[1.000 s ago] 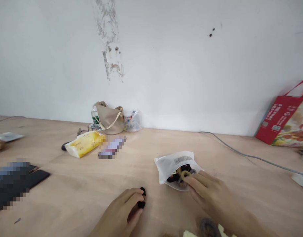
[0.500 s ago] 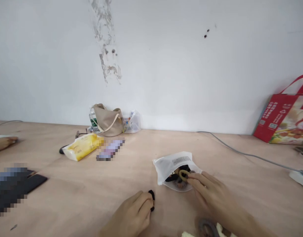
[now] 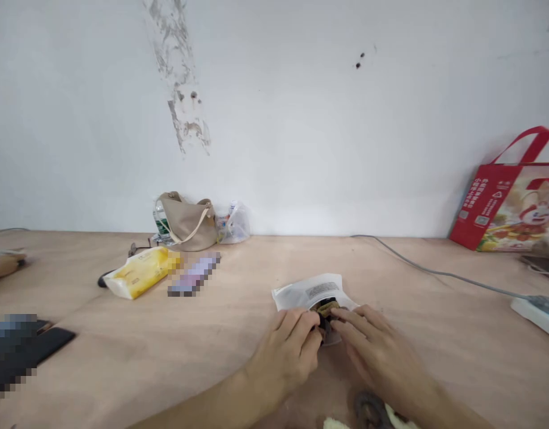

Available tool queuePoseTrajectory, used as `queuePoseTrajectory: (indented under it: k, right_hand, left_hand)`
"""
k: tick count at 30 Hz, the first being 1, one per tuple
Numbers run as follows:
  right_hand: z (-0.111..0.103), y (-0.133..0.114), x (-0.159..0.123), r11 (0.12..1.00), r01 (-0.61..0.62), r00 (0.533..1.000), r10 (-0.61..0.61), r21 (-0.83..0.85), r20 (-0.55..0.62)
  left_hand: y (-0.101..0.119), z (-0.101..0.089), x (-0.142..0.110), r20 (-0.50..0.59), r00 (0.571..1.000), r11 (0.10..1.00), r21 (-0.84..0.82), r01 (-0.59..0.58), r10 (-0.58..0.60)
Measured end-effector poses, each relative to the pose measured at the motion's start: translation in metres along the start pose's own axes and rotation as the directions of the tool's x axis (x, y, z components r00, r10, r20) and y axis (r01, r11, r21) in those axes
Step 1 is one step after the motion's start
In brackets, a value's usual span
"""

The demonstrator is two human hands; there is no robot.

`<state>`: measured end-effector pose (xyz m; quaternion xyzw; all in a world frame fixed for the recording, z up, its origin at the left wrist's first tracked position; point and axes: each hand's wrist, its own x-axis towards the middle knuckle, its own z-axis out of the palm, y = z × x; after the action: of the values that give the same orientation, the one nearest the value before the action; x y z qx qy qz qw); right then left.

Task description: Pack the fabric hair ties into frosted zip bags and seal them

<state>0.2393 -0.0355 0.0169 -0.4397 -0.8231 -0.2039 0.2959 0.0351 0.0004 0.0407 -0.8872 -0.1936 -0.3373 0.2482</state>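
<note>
Two bare hands are brought together at the mouth of a white pouch (image 3: 296, 293), which is laid on the wooden table (image 3: 189, 333) in front of the wearer. By the curled fingers of the left hand (image 3: 292, 345), a black band (image 3: 322, 323) is gripped at the opening, its shape partly hidden. The fingers of the right hand (image 3: 377, 339) are held nearly straight, with the tips set at the right side of the opening beside an olive band (image 3: 326, 308); whether anything is pinched by them cannot be told. Other dark bands are partly seen inside the pouch, and small print is carried on its upper panel.

Nearer the wearer, below the right hand, a grey ring (image 3: 370, 410) is seen beside pale yellow pieces (image 3: 334, 423), cut off by the lower edge of the view.

Farther left, a yellow tissue pack (image 3: 142, 271) is placed near a blurred lilac item (image 3: 195, 274). Behind them, a beige handbag (image 3: 191, 221) is stood by the wall (image 3: 278, 119), between a bottle (image 3: 161, 219) and a clear plastic bag (image 3: 236, 225). At the right, a grey cable (image 3: 417, 268) is run to a white power strip (image 3: 536, 316), and a red shopping bag (image 3: 489, 208) is leaned near the wall.
</note>
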Motion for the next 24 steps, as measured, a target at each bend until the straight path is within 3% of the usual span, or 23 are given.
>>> queuePoseTrajectory:
  k: [5, 10, 15, 20, 22, 24]
  right_hand:
    - [0.003, 0.01, -0.005, 0.976, -0.219, 0.973, 0.218, 0.004, -0.08]
    - [0.011, 0.01, -0.009, 0.879, -0.447, 0.894, 0.434, 0.163, 0.111]
    - [0.007, 0.009, -0.004, 0.841, -0.479, 0.878, 0.466, 0.253, 0.112]
    - [-0.019, 0.006, 0.009, 0.833, -0.456, 0.881, 0.473, 0.313, 0.025]
    - [-0.032, 0.004, 0.015, 0.811, -0.46, 0.868, 0.496, 0.362, -0.008]
    - [-0.043, 0.004, 0.022, 0.785, -0.469, 0.857, 0.515, 0.405, -0.004]
  left_hand:
    - [-0.008, 0.029, 0.006, -0.097, 0.995, 0.978, 0.208, 0.032, -0.012]
    - [-0.015, 0.032, 0.0, -0.012, 0.99, 0.952, 0.273, 0.135, -0.137]
    - [-0.024, 0.021, -0.002, 0.049, 0.968, 0.956, 0.179, 0.233, -0.246]
    - [-0.034, -0.008, 0.014, 0.048, 0.944, 0.945, 0.031, 0.325, -0.326]
    - [-0.038, -0.024, 0.026, 0.067, 0.916, 0.916, -0.048, 0.399, -0.395]
    - [-0.042, -0.039, 0.038, 0.153, 0.864, 0.857, -0.131, 0.499, -0.48]
